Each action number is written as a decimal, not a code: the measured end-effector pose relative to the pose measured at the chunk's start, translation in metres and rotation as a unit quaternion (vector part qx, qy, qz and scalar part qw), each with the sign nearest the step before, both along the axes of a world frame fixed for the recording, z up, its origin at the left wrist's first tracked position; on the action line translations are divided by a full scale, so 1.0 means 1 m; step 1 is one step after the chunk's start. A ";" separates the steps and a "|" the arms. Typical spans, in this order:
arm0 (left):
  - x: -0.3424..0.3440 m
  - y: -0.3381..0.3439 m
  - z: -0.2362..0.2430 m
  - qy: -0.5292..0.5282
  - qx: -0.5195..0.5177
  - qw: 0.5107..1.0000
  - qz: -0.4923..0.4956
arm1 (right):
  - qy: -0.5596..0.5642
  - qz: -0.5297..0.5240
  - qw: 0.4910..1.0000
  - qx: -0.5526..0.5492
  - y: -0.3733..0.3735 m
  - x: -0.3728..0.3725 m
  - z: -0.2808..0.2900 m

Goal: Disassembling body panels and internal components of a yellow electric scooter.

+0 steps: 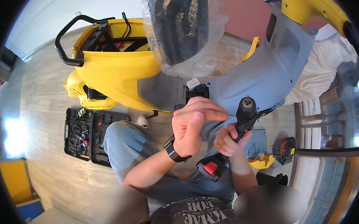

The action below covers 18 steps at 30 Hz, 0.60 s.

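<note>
My right hand (231, 139) is wrapped around the grip of a black cordless drill (244, 122), its chuck pointing up and away from me. A battery pack with a red patch sits at the drill's lower end. My left hand (190, 125), with a dark watch on the wrist, is raised just left of the chuck. Its fingers are drawn together toward the drill; whether anything small is between them cannot be seen. Beyond both hands stands a yellow and grey scooter (116, 72), with an uncovered dark opening (196, 93) in its footboard.
An opened black tool case (92, 130) lies on the wooden floor at left. A black piece wrapped in clear plastic (179, 29) rises above the scooter. Loose grey and yellow panels (263, 161) and a dark round lamp-like part (284, 150) lie at right, near a glass cabinet (335, 140).
</note>
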<state>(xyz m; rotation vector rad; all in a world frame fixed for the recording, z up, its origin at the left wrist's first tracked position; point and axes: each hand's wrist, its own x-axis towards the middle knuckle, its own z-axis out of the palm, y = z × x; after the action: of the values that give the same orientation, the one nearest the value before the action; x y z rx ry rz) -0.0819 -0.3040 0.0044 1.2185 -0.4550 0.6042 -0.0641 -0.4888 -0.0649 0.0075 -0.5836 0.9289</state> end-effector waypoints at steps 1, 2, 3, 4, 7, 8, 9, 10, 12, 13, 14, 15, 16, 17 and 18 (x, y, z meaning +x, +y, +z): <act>0.001 0.000 0.005 -0.014 0.015 0.999 0.042 | -0.003 -0.002 1.000 -0.006 -0.002 0.001 0.000; 0.001 0.003 0.006 -0.013 0.018 0.999 0.042 | -0.006 -0.004 1.000 -0.012 -0.003 0.001 -0.001; 0.001 0.009 0.007 -0.041 0.078 0.994 0.064 | -0.005 -0.004 1.000 -0.011 -0.004 0.000 0.000; 0.001 0.012 0.008 -0.069 0.137 0.985 0.085 | 0.002 -0.005 1.000 -0.013 -0.004 -0.001 0.002; -0.001 0.016 0.013 -0.078 0.159 0.978 0.108 | 0.008 -0.017 0.999 -0.027 -0.010 -0.001 0.002; -0.002 0.016 0.013 -0.078 0.160 0.978 0.107 | 0.009 -0.027 0.999 -0.040 -0.013 -0.001 0.002; -0.003 0.017 0.014 -0.069 0.168 0.977 0.109 | 0.008 -0.027 0.999 -0.037 -0.015 0.001 0.001; -0.005 0.018 0.014 -0.059 0.177 0.976 0.110 | 0.014 -0.035 0.998 -0.055 -0.018 0.002 0.000; -0.002 0.021 0.006 -0.062 0.170 0.978 0.100 | 0.019 -0.042 0.996 -0.072 -0.025 0.004 0.001; -0.001 0.022 0.002 -0.064 0.161 0.981 0.090 | 0.035 -0.071 0.990 -0.120 -0.028 0.005 0.003; -0.001 0.023 0.000 -0.064 0.162 0.980 0.091 | 0.052 -0.100 0.979 -0.169 -0.031 0.005 0.005; 0.000 0.024 -0.001 -0.032 0.172 0.981 0.085 | 0.081 -0.107 0.971 -0.196 -0.033 0.004 0.009; 0.000 0.024 -0.003 0.000 0.182 0.980 0.080 | 0.080 -0.105 0.972 -0.196 -0.033 0.004 0.015; 0.002 0.025 -0.007 0.054 0.181 0.980 0.067 | 0.117 -0.131 0.944 -0.279 -0.032 0.005 0.022; 0.003 0.023 -0.016 0.057 0.182 0.979 0.070 | 0.153 -0.155 0.908 -0.358 -0.031 0.007 0.027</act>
<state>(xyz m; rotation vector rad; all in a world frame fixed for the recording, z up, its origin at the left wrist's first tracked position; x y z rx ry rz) -0.0786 -0.2810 -0.0119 1.6361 -0.3952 0.5836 -0.0574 -0.5195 -0.0381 -0.5777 0.0760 0.7636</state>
